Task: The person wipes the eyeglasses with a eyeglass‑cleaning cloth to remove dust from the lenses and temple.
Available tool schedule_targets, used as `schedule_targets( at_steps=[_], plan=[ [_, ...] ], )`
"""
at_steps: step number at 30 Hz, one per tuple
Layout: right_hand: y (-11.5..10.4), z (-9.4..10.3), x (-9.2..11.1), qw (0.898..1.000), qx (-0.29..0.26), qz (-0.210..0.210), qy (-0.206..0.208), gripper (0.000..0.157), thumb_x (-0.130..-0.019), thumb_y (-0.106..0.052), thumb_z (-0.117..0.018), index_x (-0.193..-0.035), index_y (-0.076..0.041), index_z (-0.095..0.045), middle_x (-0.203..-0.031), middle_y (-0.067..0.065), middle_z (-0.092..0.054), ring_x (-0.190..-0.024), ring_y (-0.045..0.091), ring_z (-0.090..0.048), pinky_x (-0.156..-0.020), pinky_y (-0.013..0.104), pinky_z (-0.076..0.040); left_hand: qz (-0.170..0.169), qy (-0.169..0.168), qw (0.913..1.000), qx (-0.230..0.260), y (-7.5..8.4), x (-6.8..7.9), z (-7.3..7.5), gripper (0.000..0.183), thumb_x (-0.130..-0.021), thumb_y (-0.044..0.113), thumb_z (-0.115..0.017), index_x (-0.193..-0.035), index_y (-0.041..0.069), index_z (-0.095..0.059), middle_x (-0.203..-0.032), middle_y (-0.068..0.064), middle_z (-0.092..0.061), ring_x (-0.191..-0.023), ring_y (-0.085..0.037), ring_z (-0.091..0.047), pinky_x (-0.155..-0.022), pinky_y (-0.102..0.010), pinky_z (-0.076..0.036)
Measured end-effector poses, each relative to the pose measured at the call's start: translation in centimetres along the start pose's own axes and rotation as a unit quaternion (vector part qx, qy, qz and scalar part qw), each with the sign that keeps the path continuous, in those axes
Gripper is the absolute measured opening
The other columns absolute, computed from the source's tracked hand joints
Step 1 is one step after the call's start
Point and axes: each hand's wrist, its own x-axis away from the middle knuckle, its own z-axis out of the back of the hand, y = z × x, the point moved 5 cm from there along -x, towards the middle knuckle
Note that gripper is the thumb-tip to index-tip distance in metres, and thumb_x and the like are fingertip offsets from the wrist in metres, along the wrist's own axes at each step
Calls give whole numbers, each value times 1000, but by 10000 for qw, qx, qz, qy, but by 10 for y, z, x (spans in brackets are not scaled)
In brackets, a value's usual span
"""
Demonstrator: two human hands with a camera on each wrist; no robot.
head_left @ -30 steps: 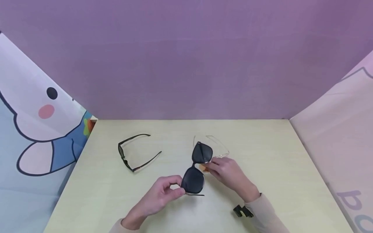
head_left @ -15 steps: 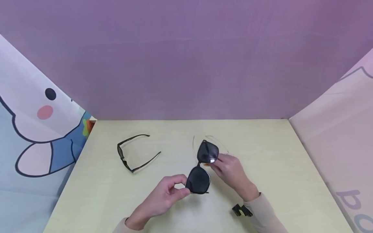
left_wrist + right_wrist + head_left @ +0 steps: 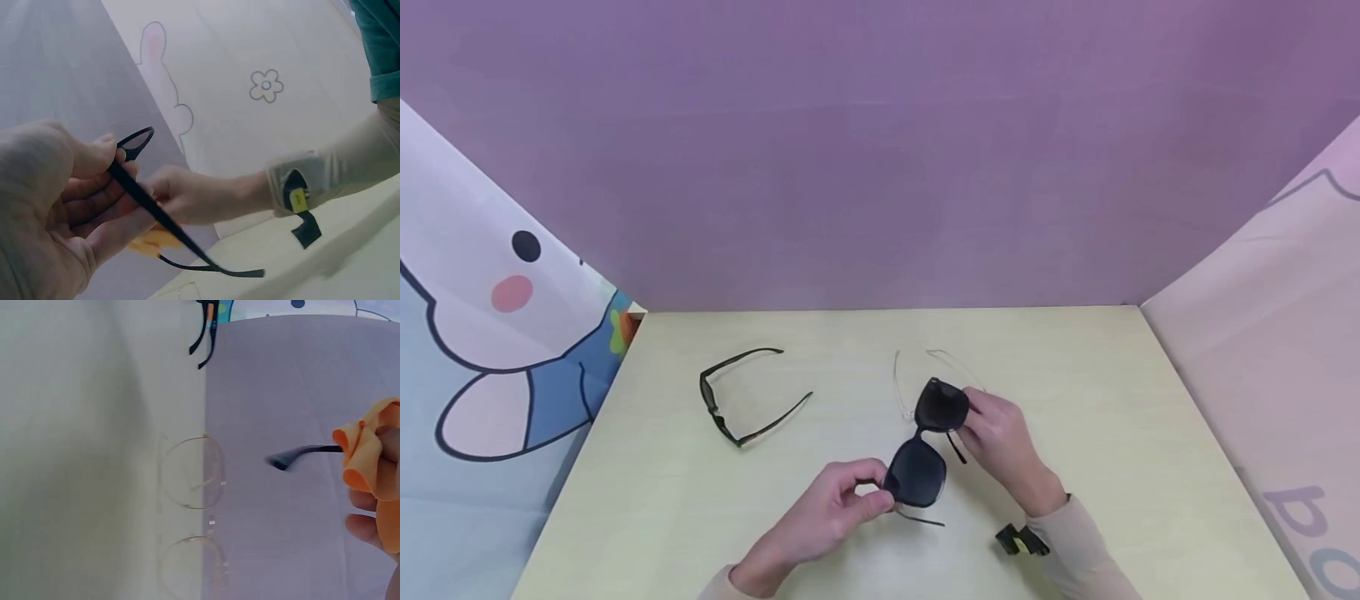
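- Sunglasses [image 3: 919, 450] hang tilted above the table [image 3: 1075, 367], between both hands.
- We see the left hand [image 3: 831, 517] pinching one end closely between thumb and fingers, probably to steady the frame while leaving the lenses bare.
- We find the right hand [image 3: 1000, 433] closed on orange cloth [image 3: 369, 462], likely so fabric meets the far side.
- We note soft folds, smooth squarish dark lenses, and thin-rimmed round glasses [image 3: 211, 517] beyond.

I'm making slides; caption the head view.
Left hand holds sunglasses, right hand beside one lens, black glasses lying open on the table.
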Motion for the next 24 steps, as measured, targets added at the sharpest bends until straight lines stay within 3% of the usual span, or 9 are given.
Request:
schedule_targets(
  at_steps=[5, 10, 13, 16, 19, 21, 24],
  plan=[
    [0, -6, 11, 9995, -59, 10, -308, 39, -110, -25, -50, -84, -7, -72, -82, 2, -68, -61, 13, -60, -53, 28, -54, 42, 252, 9996, 105, 3, 1, 6, 7, -101, 1, -61, -96, -2, -63, -91, -25, -59, -88, -6, -52, -76, -18, -45],
    [2, -10, 22, 9986, -256, -107, -444, 33, -109, -25, -52, -97, -7, -77, -81, 0, -67, -61, 9, -56, -53, 21, -50, -16, 328, 9994, 98, 4, 3, 11, 6, -102, 0, -60, -97, -2, -63, -94, -21, -62, -92, -7, -56, -80, -20, -49],
    [3, -9, 25, 9980, -514, -239, -262, 32, -109, -25, -53, -106, -6, -78, -82, 0, -67, -63, 9, -57, -53, 20, -50, -27, 371, 9992, 136, 4, 4, 13, 6, -102, 0, -59, -98, -3, -63, -95, -21, -63, -93, -8, -58, -80, -20, -50],
    [6, -3, 24, 9952, -762, -549, 264, 29, -108, -22, -56, -111, -3, -77, -82, 1, -68, -63, 8, -56, -53, 18, -49, -24, 351, 9992, 205, 1, 6, 14, 7, -102, 0, -59, -99, -5, -62, -95, -23, -62, -92, -7, -58, -80, -19, -50],
    [12, 5, 22, 9833, -968, -1162, 1009, 16, -99, -6, -66, -109, 2, -76, -85, 9, -69, -68, 14, -59, -60, 13, -51, -170, 219, 9993, 249, 0, 8, 13, 8, -102, 0, -59, -99, -7, -61, -94, -26, -59, -90, -6, -55, -77, -19, -49],
    [16, 8, 20, 9712, -1047, -1667, 1342, 17, -92, 4, -69, -107, 3, -75, -91, 14, -71, -76, 18, -63, -70, 9, -52, -296, 128, 9991, 260, 0, 8, 12, 9, -103, 0, -58, -100, -8, -61, -93, -25, -58, -90, -5, -55, -76, -19, -48],
    [19, 7, 16, 9495, -1370, -2437, 1426, 23, -87, 14, -69, -108, 5, -74, -99, 19, -72, -82, 15, -66, -75, 7, -53, -302, -27, 9989, 361, -1, 8, 9, 9, -103, -1, -57, -100, -9, -60, -97, -25, -60, -96, -4, -61, -81, -19, -53]
  ],
)
